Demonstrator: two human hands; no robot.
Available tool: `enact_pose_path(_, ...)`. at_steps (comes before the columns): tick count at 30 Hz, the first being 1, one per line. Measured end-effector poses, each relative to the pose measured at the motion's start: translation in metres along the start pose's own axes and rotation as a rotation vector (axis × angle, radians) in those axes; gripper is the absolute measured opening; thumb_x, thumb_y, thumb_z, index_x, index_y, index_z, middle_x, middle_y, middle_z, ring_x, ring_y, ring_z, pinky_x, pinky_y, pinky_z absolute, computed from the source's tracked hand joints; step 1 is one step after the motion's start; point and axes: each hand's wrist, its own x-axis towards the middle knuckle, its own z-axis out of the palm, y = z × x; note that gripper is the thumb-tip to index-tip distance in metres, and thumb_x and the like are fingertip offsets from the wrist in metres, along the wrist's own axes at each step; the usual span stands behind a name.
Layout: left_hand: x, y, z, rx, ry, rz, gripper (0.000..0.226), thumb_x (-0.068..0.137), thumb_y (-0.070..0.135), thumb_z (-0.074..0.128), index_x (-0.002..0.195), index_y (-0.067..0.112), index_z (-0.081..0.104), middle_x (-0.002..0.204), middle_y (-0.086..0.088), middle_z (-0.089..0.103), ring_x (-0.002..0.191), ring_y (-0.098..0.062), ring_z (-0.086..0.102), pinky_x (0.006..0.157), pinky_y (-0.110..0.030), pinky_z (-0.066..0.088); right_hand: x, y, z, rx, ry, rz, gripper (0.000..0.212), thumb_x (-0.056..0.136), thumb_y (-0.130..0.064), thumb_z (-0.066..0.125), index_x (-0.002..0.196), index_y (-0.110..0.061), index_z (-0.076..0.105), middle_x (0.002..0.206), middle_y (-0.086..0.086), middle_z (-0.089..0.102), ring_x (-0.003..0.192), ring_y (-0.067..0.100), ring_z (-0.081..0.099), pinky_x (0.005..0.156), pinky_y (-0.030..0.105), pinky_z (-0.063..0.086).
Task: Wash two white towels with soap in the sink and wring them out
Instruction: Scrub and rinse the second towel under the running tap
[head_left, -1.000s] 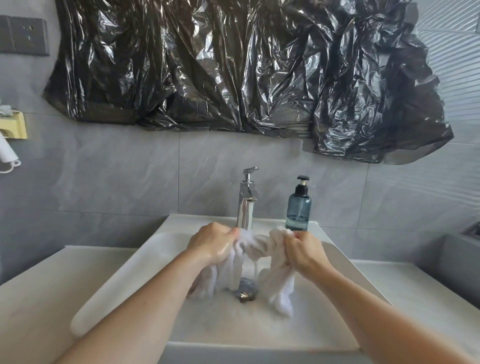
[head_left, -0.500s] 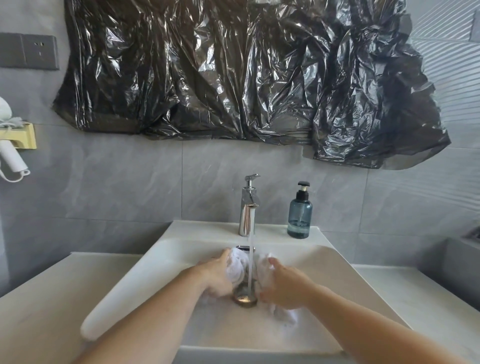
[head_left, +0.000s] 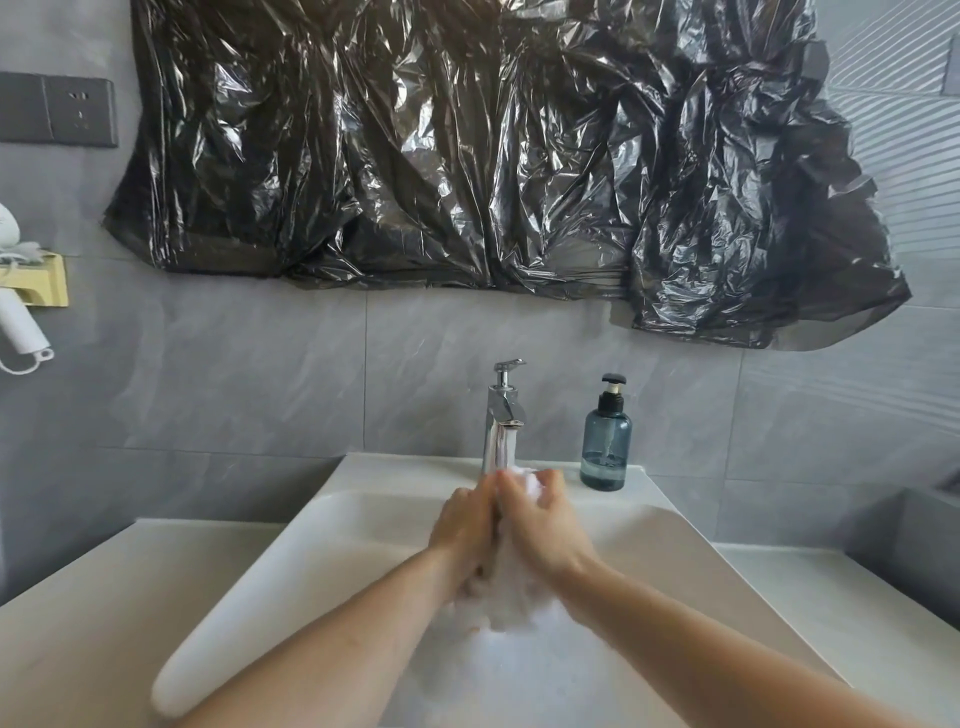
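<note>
Grey-tiled bathroom, white sink (head_left: 249, 613) set in a counter | left hand (head_left: 462, 530) and right hand (head_left: 545, 525) are pressing together, fingers curling around a bunched white towel (head_left: 506, 597) | holding it under the running faucet (head_left: 503, 410), likely so the water is soaking through | soap bottle (head_left: 605, 441) is standing nearby.

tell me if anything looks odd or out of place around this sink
One thing: a crumpled black plastic sheet hangs on the wall above the faucet, its lower right corner sagging loose. Otherwise nothing stands out: the soap bottle stands upright, and both hands grip the towel.
</note>
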Motion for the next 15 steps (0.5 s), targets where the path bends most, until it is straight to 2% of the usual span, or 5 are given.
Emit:
enact_pose_path(3, 0.007, 0.001, 0.0, 0.025, 0.039, 0.051, 0.043, 0.082, 0.063, 0.056, 0.084, 0.026, 0.079, 0.097, -0.001, 0.08, 0.095, -0.026, 0.073, 0.083, -0.043, 0.058, 0.002, -0.007, 0.01, -0.103, 0.065, -0.154, 0.023, 0.098, -0.049, 0.052, 0.104, -0.026, 0.05, 0.097, -0.001, 0.07, 0.095, 0.018, 0.067, 0.088, 0.039, 0.054)
enact_pose_path(5, 0.01, 0.005, 0.002, 0.071, 0.116, 0.1, 0.039, 0.097, 0.051, 0.054, 0.096, 0.02, 0.078, 0.104, -0.003, 0.079, 0.103, -0.028, 0.07, 0.087, -0.039, 0.054, 0.016, -0.014, 0.004, -0.171, 0.146, -0.136, 0.023, 0.103, -0.044, 0.047, 0.104, -0.021, 0.047, 0.102, 0.004, 0.067, 0.098, 0.026, 0.065, 0.087, 0.039, 0.049)
enact_pose_path(7, 0.008, 0.005, 0.003, 0.063, 0.148, 0.109, 0.036, 0.101, 0.045, 0.054, 0.099, 0.018, 0.077, 0.102, -0.003, 0.078, 0.104, -0.029, 0.068, 0.085, -0.038, 0.051, 0.023, -0.013, 0.003, -0.191, 0.181, -0.087, 0.024, 0.105, -0.043, 0.044, 0.103, -0.019, 0.045, 0.106, 0.007, 0.066, 0.1, 0.029, 0.064, 0.085, 0.038, 0.048)
enact_pose_path(12, 0.01, -0.001, -0.008, 0.006, 0.111, 0.052, 0.031, 0.075, 0.054, 0.073, 0.087, 0.026, 0.081, 0.09, 0.005, 0.08, 0.095, -0.023, 0.072, 0.079, -0.035, 0.053, 0.003, 0.003, 0.015, -0.124, 0.022, -0.109, 0.017, 0.101, -0.037, 0.049, 0.1, -0.021, 0.047, 0.099, 0.006, 0.065, 0.094, 0.024, 0.064, 0.088, 0.041, 0.052)
enact_pose_path(15, 0.008, 0.003, 0.003, 0.004, 0.094, 0.113, 0.038, 0.079, 0.049, 0.054, 0.083, 0.02, 0.077, 0.094, -0.002, 0.079, 0.097, -0.028, 0.07, 0.08, -0.036, 0.051, 0.025, -0.006, -0.002, -0.152, 0.124, -0.07, 0.022, 0.105, -0.036, 0.046, 0.106, -0.014, 0.049, 0.089, 0.003, 0.064, 0.092, 0.029, 0.062, 0.086, 0.039, 0.049)
